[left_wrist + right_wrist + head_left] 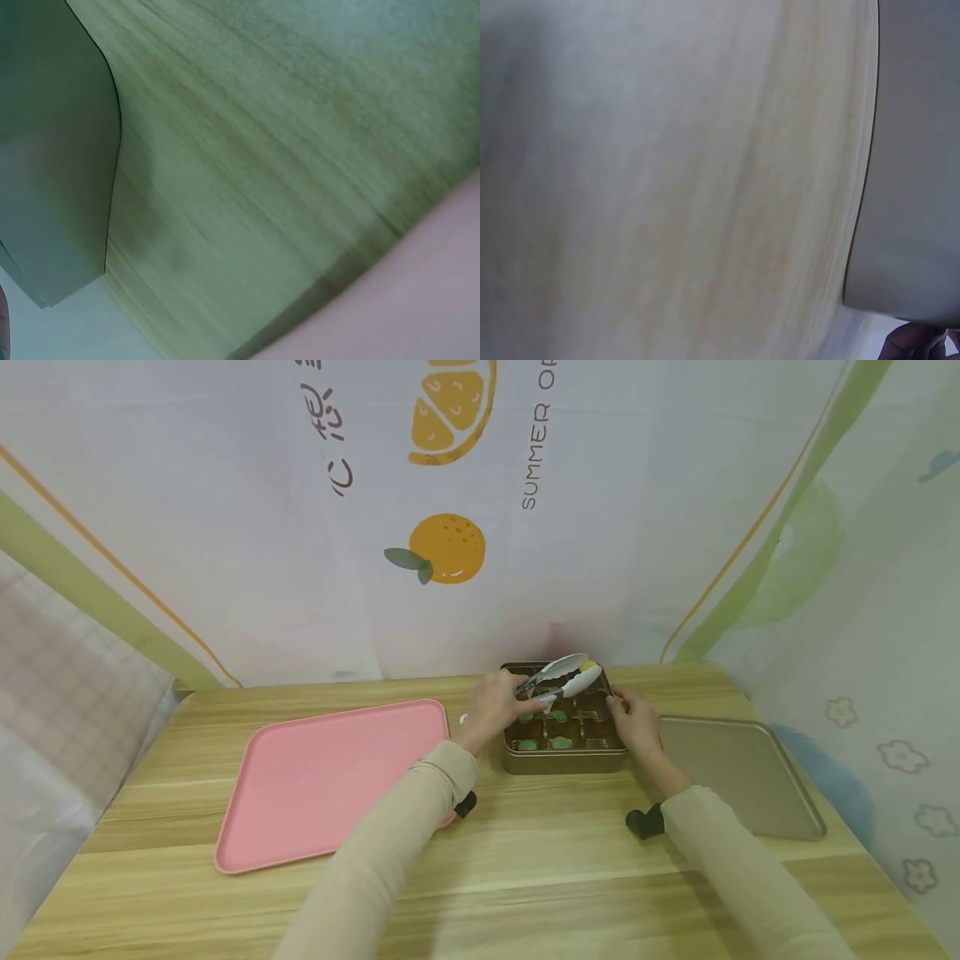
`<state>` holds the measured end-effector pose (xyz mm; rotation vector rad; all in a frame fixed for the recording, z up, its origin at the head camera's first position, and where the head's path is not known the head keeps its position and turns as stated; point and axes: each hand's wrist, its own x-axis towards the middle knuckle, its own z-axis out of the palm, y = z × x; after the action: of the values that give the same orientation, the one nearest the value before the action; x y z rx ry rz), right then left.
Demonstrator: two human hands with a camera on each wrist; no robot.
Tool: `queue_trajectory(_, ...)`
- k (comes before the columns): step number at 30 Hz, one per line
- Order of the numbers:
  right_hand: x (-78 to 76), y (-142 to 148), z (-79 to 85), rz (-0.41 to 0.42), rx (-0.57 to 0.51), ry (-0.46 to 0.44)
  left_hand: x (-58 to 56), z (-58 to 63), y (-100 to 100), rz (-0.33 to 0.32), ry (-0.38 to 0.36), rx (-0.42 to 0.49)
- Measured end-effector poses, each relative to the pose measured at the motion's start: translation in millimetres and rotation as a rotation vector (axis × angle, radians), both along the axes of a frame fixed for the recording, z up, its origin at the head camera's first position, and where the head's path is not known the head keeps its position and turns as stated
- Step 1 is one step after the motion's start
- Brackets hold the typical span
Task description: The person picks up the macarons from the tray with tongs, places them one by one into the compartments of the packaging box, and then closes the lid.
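Note:
My left hand (pixel 493 708) holds a pair of tongs (pixel 564 667) over a brown metal box (pixel 562 764). A small yellow piece (pixel 588 666) shows at the tongs' tips. The box is divided into several compartments, and green pieces (pixel 560 742) lie in some of them. My right hand (pixel 636 720) grips the box's right rim, thumb at the edge. In the right wrist view the box's side (pixel 911 172) fills the right, with fingertips (pixel 911 341) under its lower corner. The left wrist view shows the box wall (pixel 56 150); the tongs are out of that view.
A pink tray (pixel 337 777) lies on the wooden table (pixel 540 860) left of the box. To the right is a flat brown metal lid or tray (pixel 735 777), partly behind my right forearm. A printed cloth (pixel 600 568) hangs behind the table.

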<state>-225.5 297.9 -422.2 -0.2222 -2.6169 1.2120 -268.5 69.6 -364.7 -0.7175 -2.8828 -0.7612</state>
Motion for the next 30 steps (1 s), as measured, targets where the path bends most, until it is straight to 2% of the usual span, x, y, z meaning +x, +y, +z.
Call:
queue_trajectory(5, -1.0, -0.4, 0.1, -0.012, 0.02, 0.02, 1.2, 0.4, 1.9, -0.017, 0.01, -0.036)
queue_trajectory(14, -1.2, -2.0, 0.7, -0.021, 0.028, 0.036, 2.5, -2.5, 5.4, -0.005, 0.019, -0.093)
queue_trajectory(25, -0.3, -1.2, 1.7, -0.02, 0.015, 0.032, 4.6, -3.9, 6.4, 0.027, 0.029, -0.086)
queue_trajectory(30, 0.4, -0.2, 1.4, -0.011, 0.028, 0.028, 5.9, 0.1, -5.0, 0.016, 0.015, 0.003)
